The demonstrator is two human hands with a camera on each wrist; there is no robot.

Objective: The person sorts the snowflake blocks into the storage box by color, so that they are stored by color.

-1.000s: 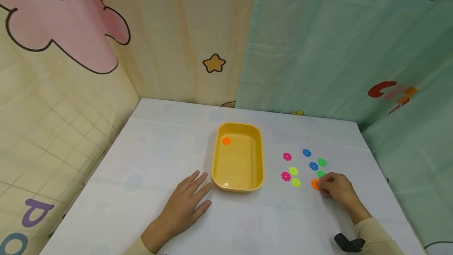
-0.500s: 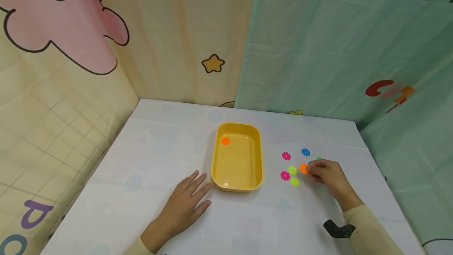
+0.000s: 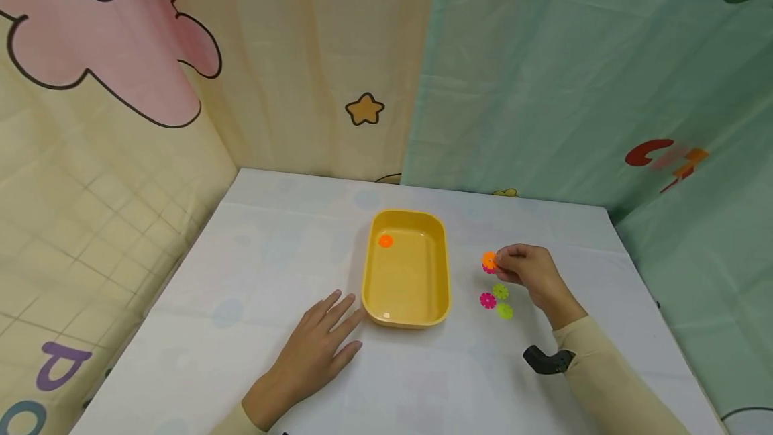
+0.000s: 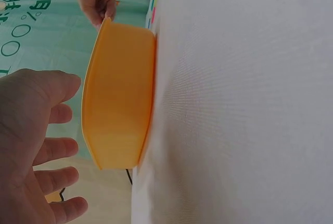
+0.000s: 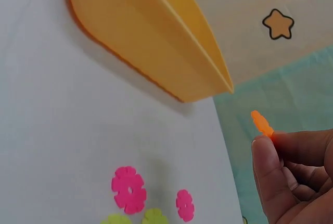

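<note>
Between thumb and fingertip my right hand (image 3: 534, 279) pinches an orange flower-shaped disc (image 3: 489, 260), held up off the table in the right wrist view. In the head view that disc partly covers a pink disc (image 5: 185, 205). A yellow tray (image 3: 406, 319) stands mid-table, with another orange disc (image 3: 385, 241) lying inside near its far left. My left hand (image 3: 311, 354) is spread with straight fingers beside the tray's near left corner; the left wrist view shows a gap between fingers and tray wall (image 4: 118, 99).
Right of the tray lie a second pink disc (image 3: 488, 301) and two yellow-green discs, one nearer (image 3: 504, 311). The right forearm and hand hide the spot farther right. Printed curtains (image 3: 513, 86) rise behind the white table (image 3: 290, 220).
My right hand has lifted the orange disc and carried it left and away from me, over the pink disc. The left hand and tray have stayed put.
</note>
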